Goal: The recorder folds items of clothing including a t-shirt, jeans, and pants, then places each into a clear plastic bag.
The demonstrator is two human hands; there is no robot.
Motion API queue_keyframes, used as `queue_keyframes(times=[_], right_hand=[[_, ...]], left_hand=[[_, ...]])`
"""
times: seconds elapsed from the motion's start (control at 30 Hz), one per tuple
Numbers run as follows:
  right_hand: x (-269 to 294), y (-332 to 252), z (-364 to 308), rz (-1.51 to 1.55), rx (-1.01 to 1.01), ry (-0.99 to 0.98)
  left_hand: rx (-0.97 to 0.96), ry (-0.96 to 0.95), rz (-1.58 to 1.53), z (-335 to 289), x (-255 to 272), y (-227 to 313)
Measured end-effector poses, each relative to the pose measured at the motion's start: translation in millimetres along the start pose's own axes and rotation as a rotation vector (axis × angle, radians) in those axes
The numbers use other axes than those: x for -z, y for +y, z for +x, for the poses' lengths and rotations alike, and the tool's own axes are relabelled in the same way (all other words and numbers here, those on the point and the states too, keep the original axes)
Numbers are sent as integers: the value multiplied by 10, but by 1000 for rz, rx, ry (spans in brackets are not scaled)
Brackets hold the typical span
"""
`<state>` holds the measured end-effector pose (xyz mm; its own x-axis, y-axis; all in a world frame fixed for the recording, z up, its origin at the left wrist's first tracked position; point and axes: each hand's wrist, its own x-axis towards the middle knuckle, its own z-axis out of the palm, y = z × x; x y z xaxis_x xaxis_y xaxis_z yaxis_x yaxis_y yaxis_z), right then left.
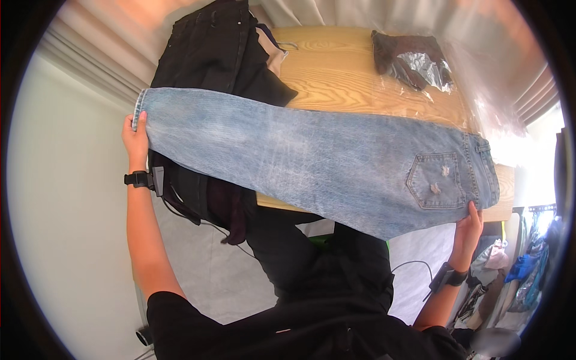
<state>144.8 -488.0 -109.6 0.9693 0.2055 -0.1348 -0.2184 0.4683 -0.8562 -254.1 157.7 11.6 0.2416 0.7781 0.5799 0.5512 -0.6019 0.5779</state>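
A pair of light blue jeans (288, 144), folded lengthwise, stretches across the wooden table between my two hands. My left hand (135, 135) grips the leg hem at the far left, thumb on top of the cloth. At the right end my right hand (470, 225) pinches the lower edge near the waistband, just below a back pocket with two worn patches. The jeans' lower edge hangs past the table's near edge toward my lap. My right fingers are partly hidden behind the denim.
Dark folded clothes (207, 51) are piled at the table's left, some partly under the jeans. A clear plastic bag with dark contents (414, 60) lies at the back right of the wooden table (327, 72). Curtains (336, 13) hang behind. Clothes (528, 264) hang at the right.
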Motion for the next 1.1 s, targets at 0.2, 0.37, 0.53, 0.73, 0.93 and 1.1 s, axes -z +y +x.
queue_keyframes(times=[0.2, 0.37, 0.53, 0.73, 0.93, 1.1], right_hand=[[-28, -37, -32, -5, -24, 2], [-40, -24, -14, 4, -45, -35], [5, 0, -10, -1, 1, -23], [10, -9, -22, 25, -6, -31], [-9, 37, -47, 77, -4, -44], [-303, -22, -135, 62, 7, 13]], left_hand=[[-55, -95, 142, -27, -174, -325], [-42, -95, 76, -61, -117, -716], [681, 4, -197, -610, 120, -332], [983, -374, -728, -917, 219, 575], [707, -87, -947, -883, -233, 368], [612, 45, -934, -748, -273, 449]])
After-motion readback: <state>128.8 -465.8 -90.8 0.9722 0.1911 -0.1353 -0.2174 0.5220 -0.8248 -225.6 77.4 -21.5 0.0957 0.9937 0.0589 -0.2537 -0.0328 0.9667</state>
